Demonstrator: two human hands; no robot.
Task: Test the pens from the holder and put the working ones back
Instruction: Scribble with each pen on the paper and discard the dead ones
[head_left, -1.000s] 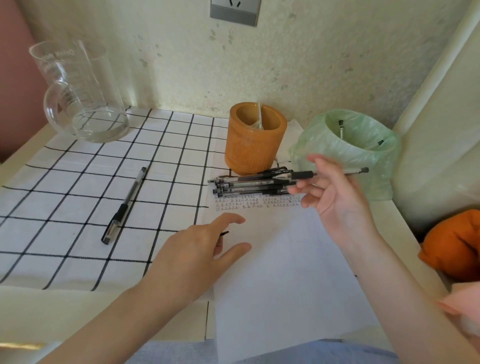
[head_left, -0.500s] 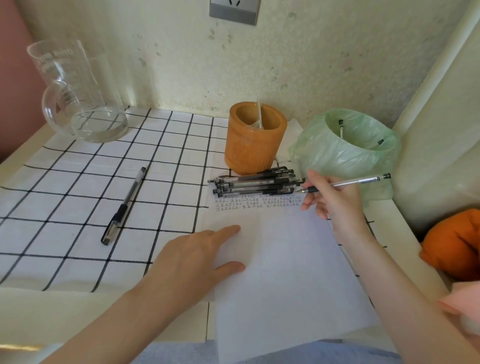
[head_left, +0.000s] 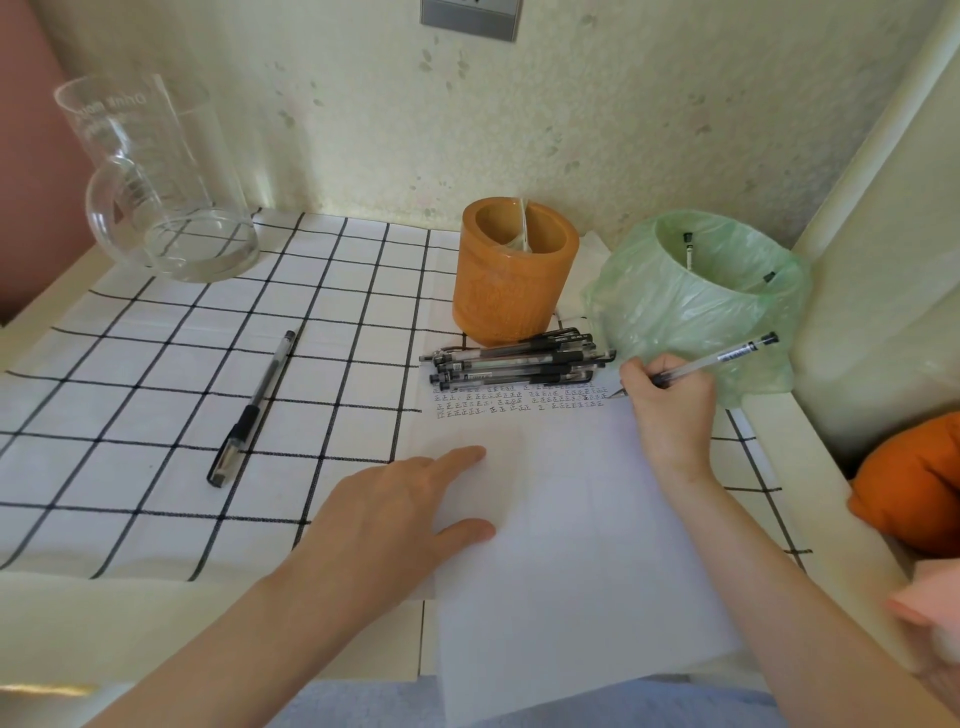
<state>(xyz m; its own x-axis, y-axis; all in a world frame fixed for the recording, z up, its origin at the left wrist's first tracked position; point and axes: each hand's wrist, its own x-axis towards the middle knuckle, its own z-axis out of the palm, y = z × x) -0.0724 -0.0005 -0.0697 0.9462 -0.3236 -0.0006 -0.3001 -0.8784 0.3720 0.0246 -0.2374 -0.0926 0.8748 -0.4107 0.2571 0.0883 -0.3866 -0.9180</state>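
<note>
My right hand (head_left: 670, 400) grips a clear pen (head_left: 722, 359) with its tip down on the white paper (head_left: 571, 545), at the right end of the rows of small written marks (head_left: 519, 401). My left hand (head_left: 400, 514) lies flat on the paper's left edge, fingers spread. A pile of several black-and-clear pens (head_left: 514, 361) rests at the top of the paper, in front of the orange wooden holder (head_left: 511, 273). One more black pen (head_left: 254, 408) lies alone on the checked cloth (head_left: 156, 395).
A small bin lined with a green plastic bag (head_left: 696, 296) stands right of the holder with two pens in it. A glass pitcher (head_left: 156, 182) sits at the back left. An orange cushion (head_left: 914, 488) lies at the right edge.
My right hand turned the pen from held level in the air to a writing grip and lowered its tip onto the paper. My left hand flattened onto the paper.
</note>
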